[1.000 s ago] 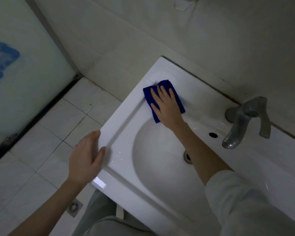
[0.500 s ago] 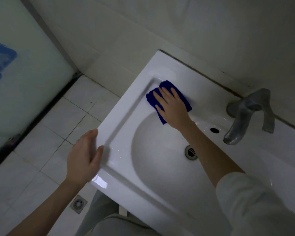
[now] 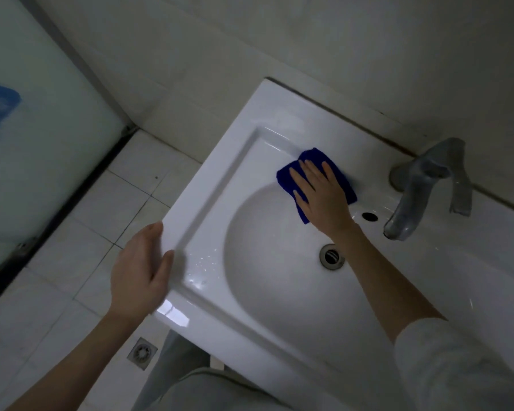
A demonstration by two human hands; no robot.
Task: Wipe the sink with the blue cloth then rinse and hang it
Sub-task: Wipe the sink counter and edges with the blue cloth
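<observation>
A white ceramic sink (image 3: 220, 185) fills the middle of the view. The blue cloth (image 3: 312, 157) lies flat on its back ledge, at the upper rim of the bowl. My right hand (image 3: 321, 194) presses on the cloth with straight, spread fingers and covers most of it. My left hand (image 3: 140, 268) rests on the sink's front left corner, fingers straight along the edge and thumb on top of the rim. A grey metal tap (image 3: 419, 191) stands to the right of the cloth.
The drain (image 3: 332, 256) sits low in the bowl, and an overflow hole (image 3: 369, 215) is under the tap. Water drops lie on the left ledge. A tiled wall runs behind the sink. A frosted glass panel (image 3: 36, 149) stands at left, and a floor drain (image 3: 142, 353) below.
My right hand has slid the blue cloth to the right along the back ledge, from the far left corner toward the tap. My left hand stays on the front corner.
</observation>
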